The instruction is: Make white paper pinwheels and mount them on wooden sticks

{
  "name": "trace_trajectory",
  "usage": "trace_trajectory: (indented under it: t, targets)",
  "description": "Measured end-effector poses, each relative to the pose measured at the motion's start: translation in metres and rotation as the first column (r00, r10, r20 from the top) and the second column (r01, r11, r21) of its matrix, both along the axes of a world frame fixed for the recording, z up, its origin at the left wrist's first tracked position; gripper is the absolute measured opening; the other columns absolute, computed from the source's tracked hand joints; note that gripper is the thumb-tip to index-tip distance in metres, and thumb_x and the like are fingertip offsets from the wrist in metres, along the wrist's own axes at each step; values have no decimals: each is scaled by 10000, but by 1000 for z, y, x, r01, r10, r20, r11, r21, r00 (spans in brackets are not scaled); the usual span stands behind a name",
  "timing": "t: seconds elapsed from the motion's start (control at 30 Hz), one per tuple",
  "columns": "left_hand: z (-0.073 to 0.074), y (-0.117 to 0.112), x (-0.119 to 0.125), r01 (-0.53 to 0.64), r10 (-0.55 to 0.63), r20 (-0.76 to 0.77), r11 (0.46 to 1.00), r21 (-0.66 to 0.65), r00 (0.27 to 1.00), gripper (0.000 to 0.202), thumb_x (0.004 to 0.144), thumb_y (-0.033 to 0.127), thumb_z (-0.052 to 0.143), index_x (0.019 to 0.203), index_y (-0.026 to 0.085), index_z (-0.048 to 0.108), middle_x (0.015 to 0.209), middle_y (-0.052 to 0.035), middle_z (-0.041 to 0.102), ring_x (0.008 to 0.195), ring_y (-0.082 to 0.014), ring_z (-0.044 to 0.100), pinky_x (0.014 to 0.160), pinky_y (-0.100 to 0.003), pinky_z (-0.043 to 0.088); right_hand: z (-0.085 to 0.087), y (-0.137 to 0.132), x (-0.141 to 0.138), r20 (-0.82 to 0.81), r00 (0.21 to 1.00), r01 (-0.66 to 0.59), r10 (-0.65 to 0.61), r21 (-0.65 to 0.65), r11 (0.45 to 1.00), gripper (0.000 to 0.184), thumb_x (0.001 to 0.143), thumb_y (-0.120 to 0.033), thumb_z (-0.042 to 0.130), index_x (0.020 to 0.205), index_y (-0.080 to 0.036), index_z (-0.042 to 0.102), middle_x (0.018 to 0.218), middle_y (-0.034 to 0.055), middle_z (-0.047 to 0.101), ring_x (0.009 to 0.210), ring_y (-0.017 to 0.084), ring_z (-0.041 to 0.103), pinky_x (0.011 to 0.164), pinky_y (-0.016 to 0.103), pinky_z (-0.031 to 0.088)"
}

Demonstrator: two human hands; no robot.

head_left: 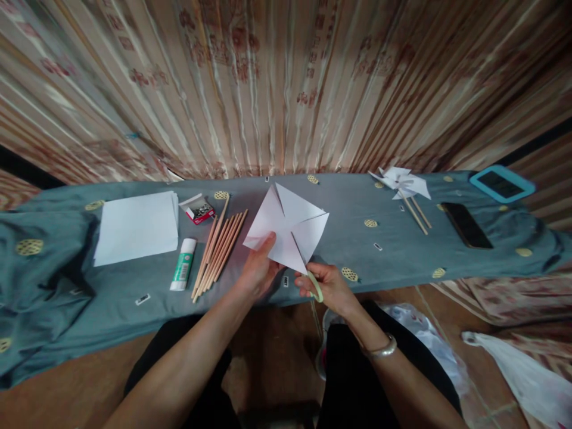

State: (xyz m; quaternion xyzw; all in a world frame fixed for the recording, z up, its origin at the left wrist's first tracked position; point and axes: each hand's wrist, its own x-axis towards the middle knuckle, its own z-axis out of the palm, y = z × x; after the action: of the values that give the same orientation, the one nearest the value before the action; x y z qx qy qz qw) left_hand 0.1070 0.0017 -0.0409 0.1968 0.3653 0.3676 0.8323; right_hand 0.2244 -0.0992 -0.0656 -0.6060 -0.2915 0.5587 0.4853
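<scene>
A white paper square [286, 223] with slits running from its corners toward the middle is held over the cloth-covered table. My left hand [261, 268] grips its lower left edge, thumb on top and fingers underneath. In my right hand [328, 286] is a pair of scissors [316, 287] with pale green handles. Their blades are at the slit near the paper's lower corner, mostly hidden by the sheet. To the left of my left hand lie several thin wooden sticks [221, 250].
A glue stick [183, 265], a small red box [199, 210] of metal pieces and a stack of white paper [136, 229] lie at left. Paper pinwheels [402, 182] on sticks, a dark phone [466, 225] and a blue-framed device [503, 182] lie at right. A curtain [277, 89] hangs behind.
</scene>
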Motion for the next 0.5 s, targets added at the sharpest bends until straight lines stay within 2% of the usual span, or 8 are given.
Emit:
trace_trajectory:
  t: [0.13, 0.3, 0.5]
  targets:
    - [0, 1, -2, 0, 0, -16, 1000, -7, 1000, 112, 896, 168, 549, 986, 133, 606, 818, -45, 687, 666, -143, 630, 619, -259, 519, 1, 2, -3, -30, 1000, 7, -8, -16, 1000, 409, 484, -473, 870, 644, -163, 657, 496, -49, 581, 455, 71, 489, 456, 204, 365]
    - [0, 0, -5, -20, 20, 2, 1000, 0, 1000, 124, 835, 186, 643, 946, 140, 613, 824, -37, 693, 657, -135, 639, 608, -246, 532, 2, 3, -7, -42, 999, 15, -16, -9, 1000, 430, 482, -492, 868, 613, -160, 629, 480, -48, 575, 442, 65, 475, 446, 203, 350]
    - [1, 6, -11, -21, 21, 5, 999, 29, 1000, 145, 812, 183, 673, 943, 138, 632, 812, -41, 711, 641, -145, 656, 574, -239, 534, 2, 3, -11, -31, 998, -61, 60, -23, 998, 459, 532, -490, 855, 741, -157, 619, 514, -45, 602, 459, 73, 519, 458, 198, 370]
